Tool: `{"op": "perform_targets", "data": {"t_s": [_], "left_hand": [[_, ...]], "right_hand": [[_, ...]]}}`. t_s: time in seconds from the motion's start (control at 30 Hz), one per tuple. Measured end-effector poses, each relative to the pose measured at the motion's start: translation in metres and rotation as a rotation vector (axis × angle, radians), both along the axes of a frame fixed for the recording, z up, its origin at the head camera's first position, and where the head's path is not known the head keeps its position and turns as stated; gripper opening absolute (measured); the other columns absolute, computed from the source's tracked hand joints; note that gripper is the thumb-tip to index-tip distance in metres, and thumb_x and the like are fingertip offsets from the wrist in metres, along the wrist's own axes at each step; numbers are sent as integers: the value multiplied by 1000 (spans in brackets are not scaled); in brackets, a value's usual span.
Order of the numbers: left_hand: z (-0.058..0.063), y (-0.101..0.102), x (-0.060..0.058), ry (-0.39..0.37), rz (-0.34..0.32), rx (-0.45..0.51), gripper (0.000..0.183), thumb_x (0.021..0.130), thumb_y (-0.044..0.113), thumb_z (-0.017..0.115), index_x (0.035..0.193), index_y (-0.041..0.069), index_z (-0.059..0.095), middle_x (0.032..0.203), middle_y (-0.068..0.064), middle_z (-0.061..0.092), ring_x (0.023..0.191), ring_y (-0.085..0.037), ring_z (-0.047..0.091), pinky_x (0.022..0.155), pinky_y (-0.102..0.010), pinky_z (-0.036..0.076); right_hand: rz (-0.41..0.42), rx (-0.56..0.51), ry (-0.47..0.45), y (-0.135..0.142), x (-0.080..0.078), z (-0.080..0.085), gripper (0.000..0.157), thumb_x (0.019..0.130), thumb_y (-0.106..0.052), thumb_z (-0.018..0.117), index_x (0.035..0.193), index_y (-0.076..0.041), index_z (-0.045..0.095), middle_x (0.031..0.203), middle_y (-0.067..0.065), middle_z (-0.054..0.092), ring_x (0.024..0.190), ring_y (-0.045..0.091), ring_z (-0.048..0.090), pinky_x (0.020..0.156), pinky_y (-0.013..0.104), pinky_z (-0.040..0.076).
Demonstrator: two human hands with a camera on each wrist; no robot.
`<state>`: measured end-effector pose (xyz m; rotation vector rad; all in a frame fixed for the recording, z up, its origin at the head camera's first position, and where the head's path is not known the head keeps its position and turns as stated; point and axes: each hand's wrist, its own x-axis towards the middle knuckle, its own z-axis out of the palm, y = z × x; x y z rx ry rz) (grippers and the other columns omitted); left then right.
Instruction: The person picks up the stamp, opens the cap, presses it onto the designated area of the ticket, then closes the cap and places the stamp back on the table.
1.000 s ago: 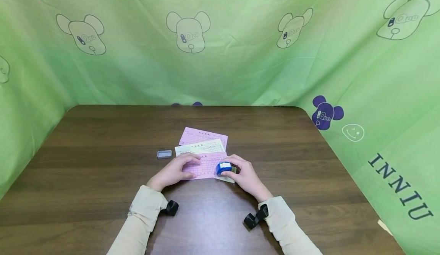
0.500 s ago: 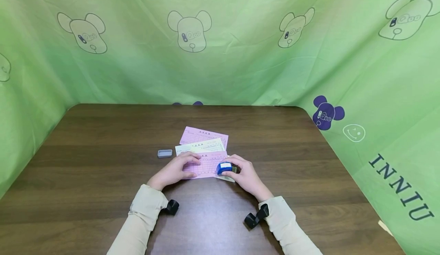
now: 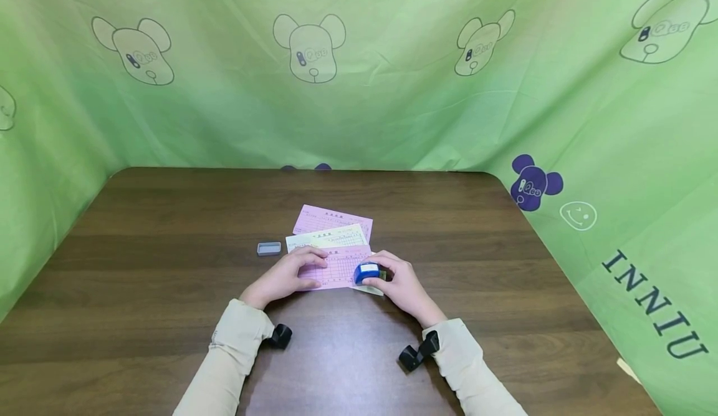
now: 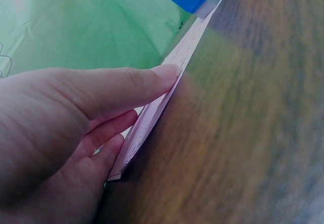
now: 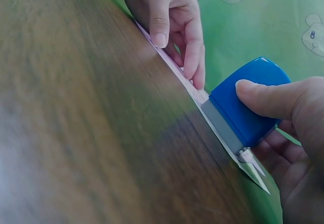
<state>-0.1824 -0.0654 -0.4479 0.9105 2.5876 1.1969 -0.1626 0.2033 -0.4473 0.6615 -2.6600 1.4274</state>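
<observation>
My right hand (image 3: 401, 284) grips a blue stamp (image 5: 253, 100) between thumb and fingers. The stamp's grey base sits upright on the right end of a pink printed slip (image 3: 339, 269). At the left end of that slip, my left hand (image 3: 287, 276) rests thumb and fingertips on the paper; in the left wrist view its thumb (image 4: 152, 82) lies along the near edge. Behind it a pale green slip (image 3: 331, 237) overlaps another pink slip (image 3: 331, 215). The corner of one more light slip (image 3: 371, 290) sticks out under the stamp.
A small grey stamp cap (image 3: 268, 249) lies on the wooden table (image 3: 168, 235), left of the slips. Green printed cloth (image 3: 392, 110) hangs behind and at both sides of the table. Black wrist straps (image 3: 417, 352) stick out from the sleeves.
</observation>
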Motion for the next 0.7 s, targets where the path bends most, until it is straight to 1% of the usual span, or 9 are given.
{"op": "perform_targets", "data": {"t_s": [0.2, 0.47, 0.7], "left_hand": [[1, 0, 0, 1, -2, 10, 28, 84, 10, 73, 111, 4, 68, 131, -11, 58, 126, -30, 49, 106, -46, 40], [1, -1, 0, -5, 1, 8, 28, 85, 10, 72, 112, 4, 68, 132, -11, 58, 126, -31, 49, 106, -47, 40], [0, -1, 0, -1, 1, -1, 29, 85, 11, 72, 113, 4, 68, 133, -11, 57, 127, -30, 49, 107, -47, 39]], "right_hand": [[0, -10, -23, 1, 0, 0, 26, 82, -9, 76, 107, -6, 71, 106, 8, 68, 98, 10, 59, 85, 21, 52], [5, -14, -20, 0, 0, 2, 26, 81, -7, 76, 107, -5, 71, 107, 9, 68, 98, 9, 59, 85, 21, 52], [-4, -17, -49, -1, 0, 3, 27, 81, -6, 76, 107, -3, 70, 107, 10, 67, 99, 10, 59, 87, 22, 52]]}}
